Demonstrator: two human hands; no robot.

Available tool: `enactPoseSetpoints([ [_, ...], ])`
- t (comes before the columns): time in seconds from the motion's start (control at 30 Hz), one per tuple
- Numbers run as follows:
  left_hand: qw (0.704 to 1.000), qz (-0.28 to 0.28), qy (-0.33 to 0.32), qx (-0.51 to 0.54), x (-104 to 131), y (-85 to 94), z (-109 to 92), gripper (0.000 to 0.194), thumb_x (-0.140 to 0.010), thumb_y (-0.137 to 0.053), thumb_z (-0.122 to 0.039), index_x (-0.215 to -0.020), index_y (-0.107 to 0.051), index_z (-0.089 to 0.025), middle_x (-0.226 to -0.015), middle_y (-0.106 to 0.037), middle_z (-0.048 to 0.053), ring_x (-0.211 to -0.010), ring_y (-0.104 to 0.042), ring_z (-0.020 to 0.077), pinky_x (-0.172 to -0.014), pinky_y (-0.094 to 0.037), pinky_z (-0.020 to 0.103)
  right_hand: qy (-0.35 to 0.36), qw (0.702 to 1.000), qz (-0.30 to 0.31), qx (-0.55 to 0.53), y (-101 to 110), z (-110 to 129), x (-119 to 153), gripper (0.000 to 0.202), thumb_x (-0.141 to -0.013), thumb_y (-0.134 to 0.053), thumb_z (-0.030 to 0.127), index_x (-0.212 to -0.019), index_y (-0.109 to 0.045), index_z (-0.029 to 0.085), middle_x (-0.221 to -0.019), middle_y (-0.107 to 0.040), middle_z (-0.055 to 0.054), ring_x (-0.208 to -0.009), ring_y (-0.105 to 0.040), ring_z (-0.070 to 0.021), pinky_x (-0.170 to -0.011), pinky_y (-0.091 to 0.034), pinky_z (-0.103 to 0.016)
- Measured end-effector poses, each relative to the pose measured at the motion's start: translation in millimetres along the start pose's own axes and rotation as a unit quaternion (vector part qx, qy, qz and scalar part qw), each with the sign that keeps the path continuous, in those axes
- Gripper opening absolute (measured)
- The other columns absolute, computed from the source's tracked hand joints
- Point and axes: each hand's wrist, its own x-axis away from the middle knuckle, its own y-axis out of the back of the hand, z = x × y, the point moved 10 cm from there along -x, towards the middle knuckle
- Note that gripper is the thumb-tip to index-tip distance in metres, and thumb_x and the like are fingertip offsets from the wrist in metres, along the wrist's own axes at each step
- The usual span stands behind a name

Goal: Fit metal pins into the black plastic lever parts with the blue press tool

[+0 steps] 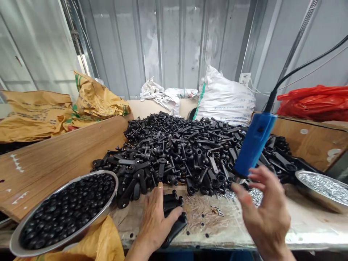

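Left hand (155, 219) spread over black handles (177, 229), table's (225, 232) front edge, likely steadying them | right hand (268, 215) unclenched beside screwdriver (255, 145), hung probably within our reach

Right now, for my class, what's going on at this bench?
A person's left hand is at a few black parts on the bench, thumb over them. The right hand, thumb and fingers apart, is at the lower end of a hanging blue tool; whether they touch is unclear. Behind lies a heap of similar parts.
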Motion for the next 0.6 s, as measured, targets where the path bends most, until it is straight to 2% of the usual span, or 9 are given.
enactPoseSetpoints([
  [0.03,0.999,-0.034,0.008,0.018,1,7.7,9,0.073,-0.080,-0.037,-0.053,-0.136,-0.016,-0.011,-0.142,-0.025,0.012,-0.131,-0.019,0.0222,-0.108,-0.016,0.044,0.046,0.997,0.056,0.003,-15,21,17,0.050,-0.080,-0.057,0.030,-0.125,-0.040,0.019,-0.114,-0.052,-0.011,-0.099,-0.052,-0.0261,-0.079,-0.047,-0.041],
  [0.1,0.993,-0.105,0.030,0.053,4,21.8,30,0.064,-0.084,-0.030,-0.050,-0.134,-0.020,-0.011,-0.138,-0.033,0.014,-0.127,-0.028,0.0211,-0.105,-0.024,0.041,0.108,0.970,0.207,0.061,-63,53,57,0.048,-0.082,-0.053,0.027,-0.126,-0.039,0.016,-0.116,-0.052,-0.014,-0.102,-0.052,-0.0265,-0.078,-0.049,-0.039],
  [0.17,0.983,-0.158,0.053,0.078,8,30.1,50,0.060,-0.085,-0.029,-0.048,-0.131,-0.023,-0.010,-0.129,-0.043,0.016,-0.119,-0.039,0.0227,-0.101,-0.031,0.043,0.098,0.918,0.342,0.175,-115,55,93,0.049,-0.077,-0.058,0.030,-0.123,-0.044,0.017,-0.115,-0.055,-0.013,-0.093,-0.056,-0.0263,-0.072,-0.051,-0.038],
  [0.23,0.976,-0.188,0.067,0.088,15,32.6,61,0.056,-0.085,-0.032,-0.045,-0.128,-0.029,-0.008,-0.118,-0.052,0.017,-0.110,-0.048,0.0244,-0.095,-0.037,0.045,0.063,0.861,0.423,0.275,-150,43,115,0.052,-0.075,-0.060,0.031,-0.123,-0.044,0.022,-0.117,-0.054,-0.009,-0.093,-0.057,-0.0261,-0.071,-0.051,-0.038],
  [0.3,0.973,-0.203,0.067,0.082,23,32.7,60,0.052,-0.085,-0.035,-0.039,-0.125,-0.034,-0.006,-0.111,-0.057,0.017,-0.104,-0.051,0.0247,-0.091,-0.040,0.044,0.046,0.837,0.451,0.306,-167,34,124,0.047,-0.078,-0.057,0.030,-0.122,-0.045,0.023,-0.113,-0.055,-0.010,-0.090,-0.059,-0.0271,-0.063,-0.051,-0.036],
  [0.4,0.973,-0.219,0.057,0.045,29,35.1,50,0.048,-0.081,-0.043,-0.029,-0.123,-0.040,-0.007,-0.109,-0.059,0.015,-0.105,-0.049,0.0267,-0.095,-0.035,0.048,0.029,0.817,0.481,0.315,-183,14,127,0.034,-0.087,-0.041,0.034,-0.114,-0.050,0.016,-0.094,-0.062,-0.014,-0.060,-0.064,-0.0294,-0.046,-0.046,-0.038],
  [0.47,0.974,-0.220,0.050,0.022,26,36.9,45,0.050,-0.079,-0.046,-0.029,-0.124,-0.041,-0.009,-0.108,-0.061,0.013,-0.102,-0.051,0.0254,-0.097,-0.034,0.048,0.040,0.808,0.501,0.309,-195,-1,126,0.033,-0.088,-0.037,0.038,-0.109,-0.051,0.017,-0.085,-0.065,-0.014,-0.054,-0.063,-0.0303,-0.046,-0.044,-0.039],
  [0.53,0.975,-0.217,0.044,0.006,24,37.9,43,0.050,-0.079,-0.046,-0.031,-0.124,-0.041,-0.011,-0.104,-0.062,0.011,-0.097,-0.053,0.0242,-0.097,-0.034,0.048,0.062,0.809,0.512,0.280,-208,-13,126,0.033,-0.085,-0.041,0.046,-0.103,-0.052,0.020,-0.066,-0.064,-0.009,-0.051,-0.062,-0.0281,-0.046,-0.041,-0.035],
  [0.6,0.977,-0.208,0.037,-0.004,24,37.3,41,0.050,-0.079,-0.045,-0.033,-0.124,-0.040,-0.010,-0.102,-0.062,0.012,-0.094,-0.054,0.0243,-0.096,-0.034,0.049,0.058,0.828,0.520,0.202,-220,-21,128,0.032,-0.084,-0.041,0.046,-0.097,-0.055,0.020,-0.051,-0.056,-0.007,-0.040,-0.055,-0.0218,-0.043,-0.036,-0.033],
])
